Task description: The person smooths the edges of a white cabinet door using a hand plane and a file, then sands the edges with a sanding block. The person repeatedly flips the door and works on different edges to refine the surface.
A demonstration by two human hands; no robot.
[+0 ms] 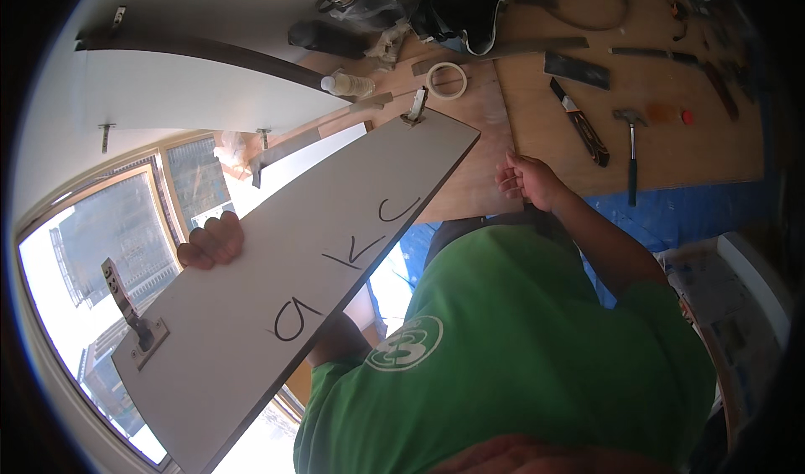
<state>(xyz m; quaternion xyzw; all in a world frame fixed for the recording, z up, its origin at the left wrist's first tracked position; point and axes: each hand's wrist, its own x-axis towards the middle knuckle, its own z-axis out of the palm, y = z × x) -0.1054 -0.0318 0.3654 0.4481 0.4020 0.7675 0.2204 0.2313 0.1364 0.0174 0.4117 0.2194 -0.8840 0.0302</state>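
Panel (277, 298): white board with two hinges, held tilted across the left of the scene, above the window.
Left hand (211, 241): I see its fingers curled over the panel's left edge, grasping it alone.
Right hand (527, 179): loose, fingers half spread, holding nothing, near the plywood (671, 151).
Risk: I judge a one-handed hold lets the panel swing or slip.
Hinge (126, 306): its arm could snag.
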